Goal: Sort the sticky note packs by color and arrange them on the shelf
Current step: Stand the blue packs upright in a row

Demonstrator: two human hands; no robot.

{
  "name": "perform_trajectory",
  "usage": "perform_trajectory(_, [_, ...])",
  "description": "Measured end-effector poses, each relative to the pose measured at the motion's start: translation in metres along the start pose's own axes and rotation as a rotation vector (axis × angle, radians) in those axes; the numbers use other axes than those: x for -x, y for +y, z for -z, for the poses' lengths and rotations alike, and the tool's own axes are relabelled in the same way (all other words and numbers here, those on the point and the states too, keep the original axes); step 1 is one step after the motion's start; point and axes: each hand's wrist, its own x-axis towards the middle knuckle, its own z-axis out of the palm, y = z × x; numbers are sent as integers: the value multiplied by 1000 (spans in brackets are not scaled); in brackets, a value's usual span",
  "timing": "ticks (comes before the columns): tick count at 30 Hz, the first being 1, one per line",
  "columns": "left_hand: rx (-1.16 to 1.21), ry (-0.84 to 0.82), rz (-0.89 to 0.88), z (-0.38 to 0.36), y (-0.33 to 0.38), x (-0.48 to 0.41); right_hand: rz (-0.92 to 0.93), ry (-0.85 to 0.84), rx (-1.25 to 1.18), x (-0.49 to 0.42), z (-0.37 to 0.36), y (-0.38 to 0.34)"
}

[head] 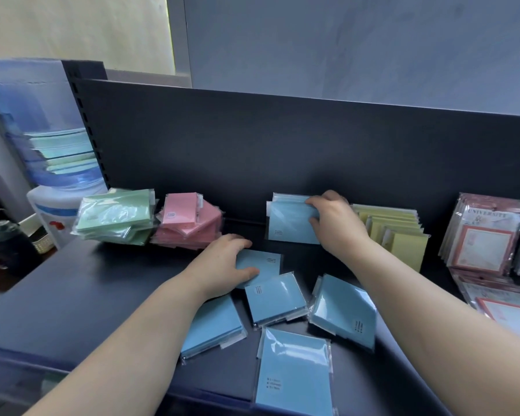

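Several blue sticky note packs lie loose on the dark shelf (72, 289), among them one at the front (293, 367) and one at the right (344, 310). My left hand (222, 262) grips a flat blue pack (264, 265) at its left edge. My right hand (333, 220) holds a row of upright blue packs (288, 223) leaning against the back panel. A green pile (114, 217) and a pink pile (189, 223) sit at the back left. Yellow packs (393, 229) stand in a row right of my right hand.
Printed packs with red borders (487, 235) stand and lie at the far right. The shelf's dark back panel (282, 145) rises behind everything. A water dispenser with a blue bottle (57, 163) stands beyond the shelf's left end.
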Motion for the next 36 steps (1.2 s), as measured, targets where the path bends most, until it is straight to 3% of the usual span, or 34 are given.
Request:
perform_trajectory(5, [-13, -67, 7, 1, 1, 2, 11, 37, 151, 1, -3, -2])
perform_trajectory(10, [44, -48, 18, 2, -1, 3, 14, 50, 155, 4, 3, -4])
perform_trajectory(14, [193, 36, -3, 2, 1, 4, 73, -33, -34, 13, 10, -18])
perform_trajectory(18, [389, 229, -70, 5, 3, -1, 24, -361, -220, 27, 18, -33])
perform_trajectory(20, [540, 282, -93, 5, 2, -2, -53, -440, -413, 33, 15, -37])
perform_trajectory(23, [741, 307, -110, 4, 1, -4, -157, -426, -703, 38, 8, -37])
perform_trajectory(28, [842, 270, -72, 0, 4, -5, -195, -168, -837, 38, 8, -34])
perform_trajectory(30, [898, 259, -41, 0, 6, -4, -195, -137, -869, 39, 9, -31])
perform_trajectory(36, [1315, 214, 110, 4, 13, -6, -358, -363, -1104, 45, 0, -31])
